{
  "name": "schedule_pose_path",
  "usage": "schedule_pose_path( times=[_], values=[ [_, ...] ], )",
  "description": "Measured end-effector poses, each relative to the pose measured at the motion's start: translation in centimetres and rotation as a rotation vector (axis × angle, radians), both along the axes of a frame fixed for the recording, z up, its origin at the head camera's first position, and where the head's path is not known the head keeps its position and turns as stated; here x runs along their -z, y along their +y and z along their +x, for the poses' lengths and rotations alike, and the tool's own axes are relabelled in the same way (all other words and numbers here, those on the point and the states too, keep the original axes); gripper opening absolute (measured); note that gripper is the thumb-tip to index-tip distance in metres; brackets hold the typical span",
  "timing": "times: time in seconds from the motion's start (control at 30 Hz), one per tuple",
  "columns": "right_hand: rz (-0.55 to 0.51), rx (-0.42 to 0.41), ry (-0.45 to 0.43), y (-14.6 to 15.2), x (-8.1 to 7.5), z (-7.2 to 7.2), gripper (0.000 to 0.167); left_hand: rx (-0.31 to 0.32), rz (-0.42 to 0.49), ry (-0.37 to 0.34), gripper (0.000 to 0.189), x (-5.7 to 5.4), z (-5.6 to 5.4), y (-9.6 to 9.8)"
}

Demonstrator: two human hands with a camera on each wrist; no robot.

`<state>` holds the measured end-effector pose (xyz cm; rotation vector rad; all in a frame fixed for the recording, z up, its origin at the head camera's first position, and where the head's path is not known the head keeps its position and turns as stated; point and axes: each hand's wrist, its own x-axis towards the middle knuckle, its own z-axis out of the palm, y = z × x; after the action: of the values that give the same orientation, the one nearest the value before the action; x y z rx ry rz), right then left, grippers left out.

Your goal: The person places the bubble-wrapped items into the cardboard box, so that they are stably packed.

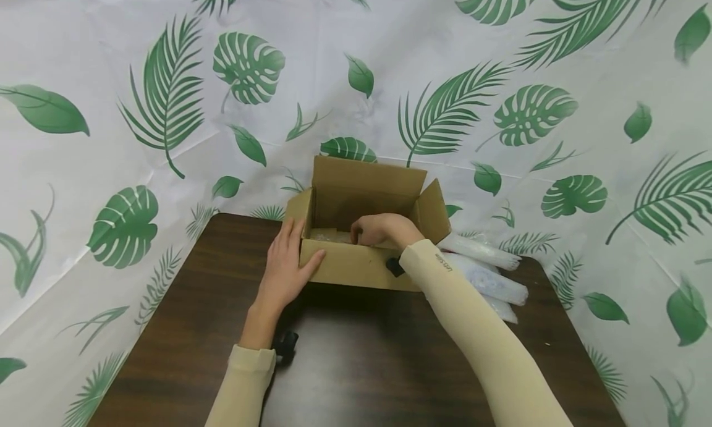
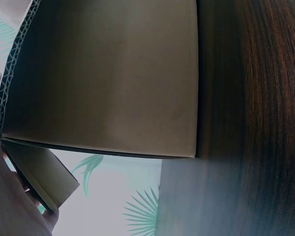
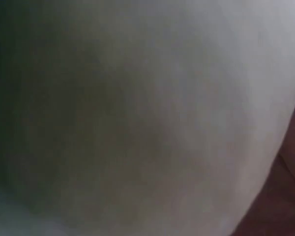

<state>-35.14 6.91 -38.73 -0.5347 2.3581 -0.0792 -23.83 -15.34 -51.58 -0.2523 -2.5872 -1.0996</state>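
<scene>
A cardboard box (image 1: 350, 263) stands with raised flaps at the back of the table. My left hand (image 1: 285, 266) rests at its left front corner, fingers stretched along the left flap (image 1: 297, 215) and thumb on the front wall. In the left wrist view, part of the left hand (image 2: 14, 206) lies against the flap. My right hand (image 1: 378, 228) reaches over the front wall into the box, fingers bent downward. Beside its fingers, clear plastic wrapping (image 1: 328, 234) shows inside the box. The front wall hides what its fingertips touch. A blurred pale surface fills the right wrist view.
Several clear plastic-wrapped packs (image 1: 495, 282) lie to the right of the box, partly behind my right arm. The dark wooden table (image 1: 356, 365) ends close behind the box at a white sheet (image 1: 356, 118) with green leaf prints.
</scene>
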Motion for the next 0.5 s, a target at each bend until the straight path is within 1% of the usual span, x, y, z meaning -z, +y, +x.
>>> schedule_pose_path(
  times=[0.13,0.27,0.33,0.4,0.5],
  values=[
    [0.014,0.001,-0.001,0.0,0.1,0.0,0.032,0.001,0.001,0.002,0.087,-0.1,0.1,0.0],
    [-0.021,-0.014,0.029,0.3,0.2,0.1,0.028,-0.003,0.003,0.005,0.086,-0.1,0.1,0.0],
    [-0.072,-0.017,0.061,0.6,0.2,0.1,0.024,-0.005,0.004,0.002,0.087,-0.2,0.1,0.0],
    [-0.152,-0.014,0.104,1.2,0.2,0.2,0.021,-0.005,0.005,-0.004,0.087,-0.2,0.1,0.1],
    [-0.300,-0.008,0.173,2.3,0.4,0.5,0.027,-0.002,0.003,-0.009,0.088,-0.2,0.2,0.1]
  ],
)
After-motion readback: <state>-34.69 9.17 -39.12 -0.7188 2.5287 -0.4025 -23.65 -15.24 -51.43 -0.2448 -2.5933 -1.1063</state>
